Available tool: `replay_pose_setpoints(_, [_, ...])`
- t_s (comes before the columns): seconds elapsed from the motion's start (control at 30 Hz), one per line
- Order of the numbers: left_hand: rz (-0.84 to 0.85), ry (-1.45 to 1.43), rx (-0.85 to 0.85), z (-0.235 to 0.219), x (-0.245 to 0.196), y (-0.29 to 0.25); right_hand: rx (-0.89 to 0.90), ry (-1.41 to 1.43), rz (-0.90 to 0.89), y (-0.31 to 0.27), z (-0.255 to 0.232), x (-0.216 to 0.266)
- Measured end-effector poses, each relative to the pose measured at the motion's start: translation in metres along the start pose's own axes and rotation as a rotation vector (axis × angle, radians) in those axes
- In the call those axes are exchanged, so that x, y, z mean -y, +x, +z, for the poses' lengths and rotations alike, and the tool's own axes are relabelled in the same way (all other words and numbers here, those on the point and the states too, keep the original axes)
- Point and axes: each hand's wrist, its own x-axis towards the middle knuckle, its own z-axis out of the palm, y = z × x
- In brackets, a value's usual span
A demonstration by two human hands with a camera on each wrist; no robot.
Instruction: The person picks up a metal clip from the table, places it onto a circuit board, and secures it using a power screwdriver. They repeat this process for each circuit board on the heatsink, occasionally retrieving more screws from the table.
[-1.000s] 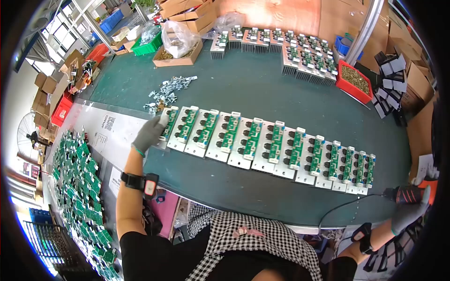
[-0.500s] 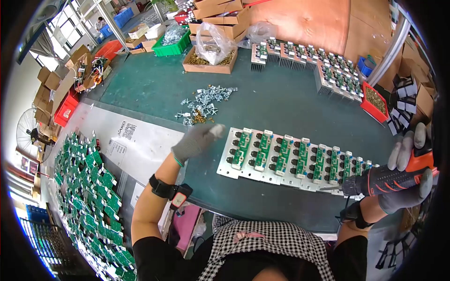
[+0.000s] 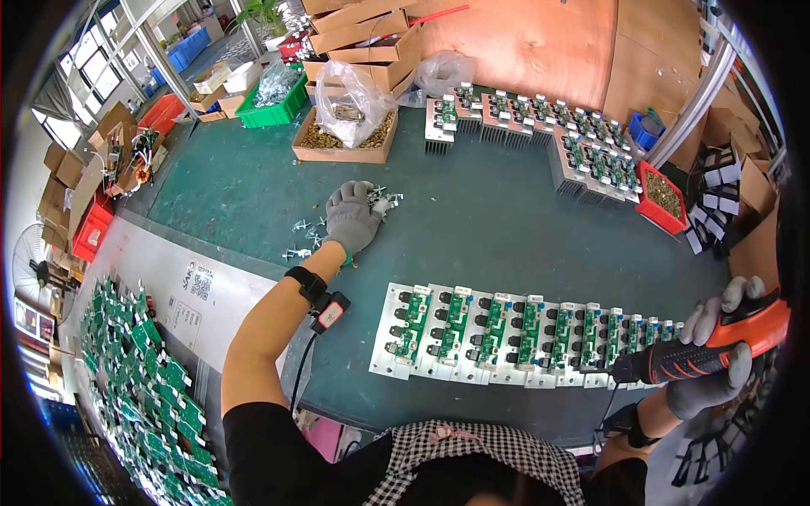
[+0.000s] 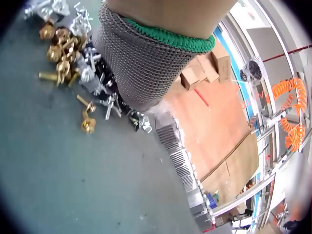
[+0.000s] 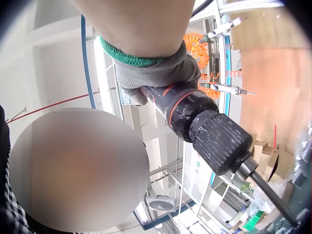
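In the head view my grey-gloved left hand (image 3: 353, 218) reaches over a pile of small silver metal clips (image 3: 386, 201), its fingers spread forward at the far side of the pile. The glove hides part of the heap. Close up in the left wrist view, brass-coloured screws (image 4: 62, 68) lie among the clips. My gloved right hand (image 3: 710, 390) grips an orange and black power screwdriver (image 3: 675, 363); its long bit (image 5: 273, 197) shows in the right wrist view. Left of this tool runs a row of green circuit boards (image 3: 491, 333) on silver metal plates.
Finished-looking boards on finned heatsinks (image 3: 582, 185) stand at the back right, beside a red tray (image 3: 650, 211) of screws. A cardboard box (image 3: 342, 153) of brass parts and a green bin (image 3: 274, 112) stand at the back. Many loose circuit boards (image 3: 143, 388) cover the left side.
My left hand has left the leftmost board and moved away to the clip pile. The right hand has brought the screwdriver in from the far right to the row's right end.
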Motion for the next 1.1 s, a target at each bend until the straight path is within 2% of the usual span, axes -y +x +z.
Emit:
replay_pose_setpoints(0.07, [0.058,-0.021,-0.002,-0.001,-0.001,0.0,-0.022,-0.004,0.009,-0.002,-0.001,-0.006])
replay_pose_setpoints(0.17, [0.283,-0.061,-0.013,0.003,-0.013,0.009,-0.024,0.019,0.036,-0.004,-0.003,-0.011])
replay_pose_setpoints(0.27, [0.416,-0.121,0.141,0.004,-0.052,0.014,-0.022,0.021,0.044,-0.005,-0.003,-0.011])
replay_pose_setpoints(0.37, [0.658,-0.192,0.178,0.022,-0.082,0.015,-0.038,-0.008,0.021,-0.007,-0.008,-0.013])
replay_pose_setpoints(0.47, [0.712,-0.442,0.439,0.005,-0.114,0.01,-0.033,0.0,0.014,-0.008,-0.005,-0.013])
replay_pose_setpoints(0.57, [0.679,-0.617,0.399,-0.039,-0.087,0.011,-0.007,-0.032,0.01,-0.01,-0.006,-0.013])
replay_pose_setpoints(0.63, [0.499,-0.715,0.475,-0.077,-0.034,0.021,0.021,-0.076,0.008,-0.01,-0.01,-0.013])
replay_pose_setpoints(0.67, [0.501,-0.637,0.507,-0.09,0.004,0.03,0.03,-0.091,0.011,-0.011,-0.014,-0.013])
replay_pose_setpoints(0.7, [0.514,-0.35,0.455,-0.093,0.055,0.036,0.031,-0.092,0.011,-0.011,-0.014,-0.013])
replay_pose_setpoints(0.77, [0.211,0.189,0.605,-0.126,0.087,0.014,0.033,-0.094,0.013,-0.012,-0.013,-0.015])
replay_pose_setpoints(0.83, [0.242,0.207,0.628,-0.104,0.118,-0.017,0.029,-0.081,0.015,-0.014,-0.012,-0.017])
replay_pose_setpoints(0.87, [0.259,0.216,0.642,-0.103,0.115,-0.025,0.029,-0.074,0.019,-0.014,-0.012,-0.017])
replay_pose_setpoints(0.97, [0.094,0.103,0.679,-0.097,0.094,-0.018,0.025,-0.031,0.034,-0.015,-0.005,-0.019])
replay_pose_setpoints(1.0, [0.174,0.107,0.66,-0.089,0.095,-0.011,0.027,-0.006,0.044,-0.014,-0.001,-0.019])
replay_pose_setpoints(1.1, [0.251,-0.044,0.639,-0.072,0.079,0.009,0.022,0.042,0.057,-0.014,0.014,-0.017])
